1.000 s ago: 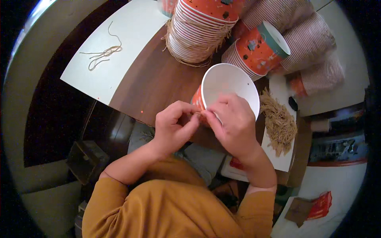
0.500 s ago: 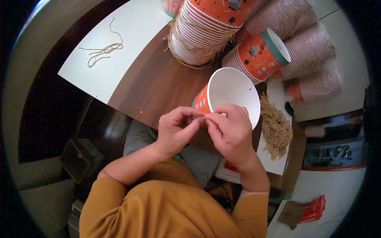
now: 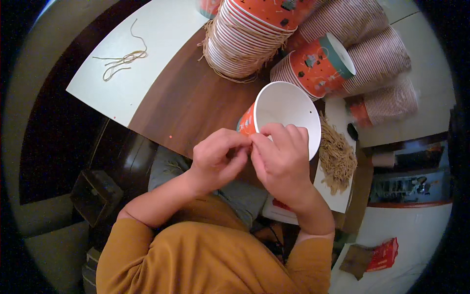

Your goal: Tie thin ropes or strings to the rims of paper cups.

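An orange paper cup (image 3: 284, 110) with a white inside lies tilted toward me at the table's near edge. My right hand (image 3: 281, 161) grips its near rim, fingers curled over the edge. My left hand (image 3: 215, 159) presses against the right one at the cup's left side, fingertips pinched together at the rim; whatever they pinch is too small to make out.
A tall stack of orange cups (image 3: 249, 34) with string handles lies on the brown table (image 3: 181, 103). More ribbed cup stacks (image 3: 372, 54) lie to the right. A bundle of tan strings (image 3: 338, 157) rests right of the cup. Loose strings (image 3: 120, 61) lie on white board.
The cup and both hands have shifted slightly down and left in view; the fingers stay pinched at the rim.
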Demonstrator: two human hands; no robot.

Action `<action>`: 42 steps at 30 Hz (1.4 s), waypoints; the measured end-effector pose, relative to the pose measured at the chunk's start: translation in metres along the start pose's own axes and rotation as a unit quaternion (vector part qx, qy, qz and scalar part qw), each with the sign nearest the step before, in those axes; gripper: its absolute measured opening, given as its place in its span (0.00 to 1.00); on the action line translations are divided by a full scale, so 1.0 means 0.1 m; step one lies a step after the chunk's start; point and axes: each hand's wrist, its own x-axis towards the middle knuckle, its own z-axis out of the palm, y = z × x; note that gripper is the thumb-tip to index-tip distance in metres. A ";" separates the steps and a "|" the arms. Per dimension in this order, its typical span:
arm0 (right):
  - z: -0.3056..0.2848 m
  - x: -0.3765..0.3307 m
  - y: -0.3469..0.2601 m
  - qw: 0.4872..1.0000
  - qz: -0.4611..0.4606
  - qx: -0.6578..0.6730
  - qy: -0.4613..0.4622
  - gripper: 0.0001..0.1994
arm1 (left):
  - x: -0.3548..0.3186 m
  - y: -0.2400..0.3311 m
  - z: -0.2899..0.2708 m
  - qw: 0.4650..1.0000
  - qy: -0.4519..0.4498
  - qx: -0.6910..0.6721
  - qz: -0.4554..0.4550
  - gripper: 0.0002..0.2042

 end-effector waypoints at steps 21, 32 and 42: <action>0.05 -0.09 0.14 0.987 0.057 0.140 0.048 0.07 | 0.12 0.18 -0.09 0.946 -0.081 -0.129 -0.287 0.04; -0.02 -0.11 0.18 0.976 0.087 0.196 0.038 0.07 | 0.15 0.17 -0.10 0.851 -0.102 -0.340 -0.387 0.05; -0.03 -0.13 0.28 0.965 0.104 0.240 0.012 0.04 | 0.12 0.18 -0.08 0.808 -0.080 -0.381 -0.443 0.06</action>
